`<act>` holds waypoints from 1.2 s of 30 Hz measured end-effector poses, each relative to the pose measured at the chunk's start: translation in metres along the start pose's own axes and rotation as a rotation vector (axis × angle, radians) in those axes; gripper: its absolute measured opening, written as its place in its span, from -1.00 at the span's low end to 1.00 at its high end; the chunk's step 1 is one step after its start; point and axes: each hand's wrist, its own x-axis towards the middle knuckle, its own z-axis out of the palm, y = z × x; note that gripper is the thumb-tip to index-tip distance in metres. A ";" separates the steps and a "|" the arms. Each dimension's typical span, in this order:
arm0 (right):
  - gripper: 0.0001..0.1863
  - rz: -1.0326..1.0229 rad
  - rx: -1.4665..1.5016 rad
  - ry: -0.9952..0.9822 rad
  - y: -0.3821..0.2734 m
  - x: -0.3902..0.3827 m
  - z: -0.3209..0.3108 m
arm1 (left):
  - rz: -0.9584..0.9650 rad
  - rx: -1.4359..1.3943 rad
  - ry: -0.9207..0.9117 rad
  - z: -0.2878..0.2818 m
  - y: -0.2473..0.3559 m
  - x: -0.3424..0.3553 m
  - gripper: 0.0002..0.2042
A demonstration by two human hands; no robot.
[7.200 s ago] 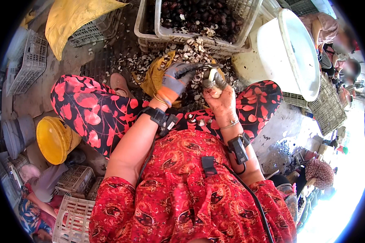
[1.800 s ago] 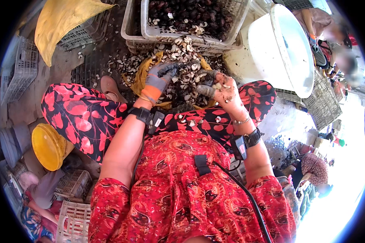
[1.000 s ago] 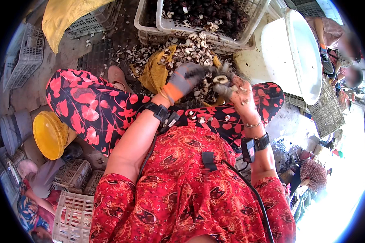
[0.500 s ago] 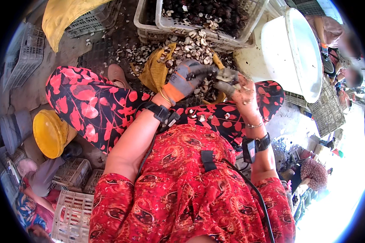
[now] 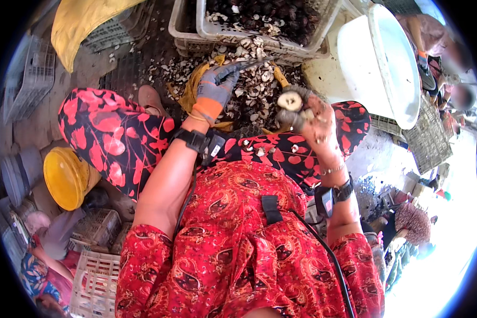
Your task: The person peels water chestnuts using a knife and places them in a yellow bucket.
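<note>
My left hand [image 5: 216,89], in a grey and orange glove, is over the heap of pale cut pieces [image 5: 249,98] in front of my lap. A dark, narrow, blade-like thing [image 5: 257,62] sticks out from its closed fingers; its other end is hidden. Apart from it, my right hand [image 5: 315,117] is above my right thigh, bare but for dirty grey finger covers. Pinched in its fingertips is a pale round cut piece [image 5: 290,100] with a brownish centre. A crumpled yellow cloth [image 5: 192,93] lies partly under the heap.
Stacked white plastic crates [image 5: 188,36] with dark round things stand ahead. A big white tub [image 5: 355,58] is at the right. To my left are a yellow bucket [image 5: 63,177] and grey crates [image 5: 34,69]. Several people sit at the right and lower left.
My left hand has drawn away from the right hand, moving left and forward over the heap. In my right hand, the piece now shows its pale cut face.
</note>
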 end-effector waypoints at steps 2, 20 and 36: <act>-0.53 -0.064 -0.048 0.088 0.008 0.015 -0.007 | 0.195 0.148 -0.034 0.005 0.024 -0.003 -0.82; -0.51 0.007 -0.236 -0.270 0.042 0.013 -0.012 | 0.080 -0.035 -0.242 0.014 0.027 -0.016 -0.79; -0.61 -0.298 -0.772 -0.006 0.060 0.031 0.015 | -0.592 -0.826 -0.323 0.020 0.024 -0.024 -0.67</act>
